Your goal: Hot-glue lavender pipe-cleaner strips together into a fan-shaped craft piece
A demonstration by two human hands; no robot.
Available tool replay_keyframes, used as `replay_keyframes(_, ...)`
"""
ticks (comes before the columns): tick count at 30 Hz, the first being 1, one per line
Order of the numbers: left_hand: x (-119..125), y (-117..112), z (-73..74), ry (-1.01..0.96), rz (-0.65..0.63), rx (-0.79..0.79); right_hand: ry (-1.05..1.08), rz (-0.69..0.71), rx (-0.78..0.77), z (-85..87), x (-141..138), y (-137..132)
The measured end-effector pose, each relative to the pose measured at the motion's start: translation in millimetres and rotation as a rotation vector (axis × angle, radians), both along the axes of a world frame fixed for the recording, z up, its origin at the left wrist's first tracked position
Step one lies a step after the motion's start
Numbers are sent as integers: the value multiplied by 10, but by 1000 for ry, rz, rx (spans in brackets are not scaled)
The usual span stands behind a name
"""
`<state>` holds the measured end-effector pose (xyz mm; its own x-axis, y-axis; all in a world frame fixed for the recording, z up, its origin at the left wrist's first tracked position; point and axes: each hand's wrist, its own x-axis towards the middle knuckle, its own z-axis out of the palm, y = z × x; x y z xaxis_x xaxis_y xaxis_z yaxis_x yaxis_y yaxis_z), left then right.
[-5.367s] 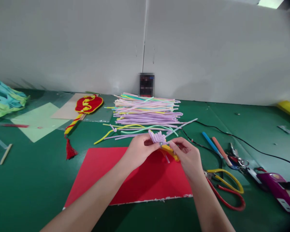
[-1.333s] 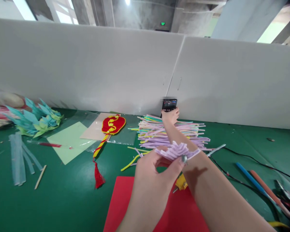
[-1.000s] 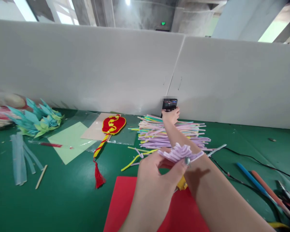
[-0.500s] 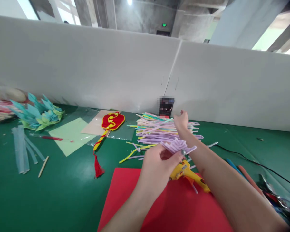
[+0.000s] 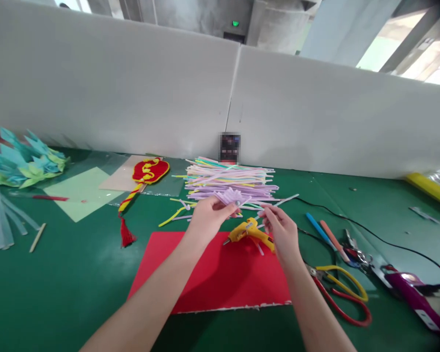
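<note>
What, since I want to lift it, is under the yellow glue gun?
The red sheet shows beneath the yellow glue gun, around its nozzle and handle. What its body directly covers cannot be seen.

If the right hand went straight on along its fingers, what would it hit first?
The right hand would probably meet the lilac piece held in the left hand first, though one view leaves depth unclear.

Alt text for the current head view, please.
A person's left hand holds a lilac piece made of fuzzy stems; the right hand is beside a yellow glue gun at the far side of a red sheet. Behind lies a pile of pastel stems, with a tasselled red-and-yellow fan to the left and pliers to the right.
</note>
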<state>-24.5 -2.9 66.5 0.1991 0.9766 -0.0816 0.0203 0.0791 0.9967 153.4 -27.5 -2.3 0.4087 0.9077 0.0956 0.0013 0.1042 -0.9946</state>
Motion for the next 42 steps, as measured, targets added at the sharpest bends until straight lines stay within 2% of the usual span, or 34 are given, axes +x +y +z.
replay_keyframes(2,36,-27,-30,28,-33,16,8,-85,21,-3,-39,-53)
replay_keyframes(5,75,-49,-90,64,-70,36,-16,-123,29,-1,-112,-116)
replay_keyframes(12,115,-32,-222,164,-162,54,60,24,39,22,-208,-240)
replay_keyframes(16,133,-27,-264,167,-179,48,55,47,-13,25,-201,-234)
replay_keyframes(23,141,-69,-272,163,-226,55,-128,5,6,13,-153,-233)
replay_keyframes(31,166,-104,-254,191,-215,18,-152,25,3,34,-170,-246)
replay_keyframes(42,141,-103,-287,246,-203,92,-132,10,-22,24,-176,-243)
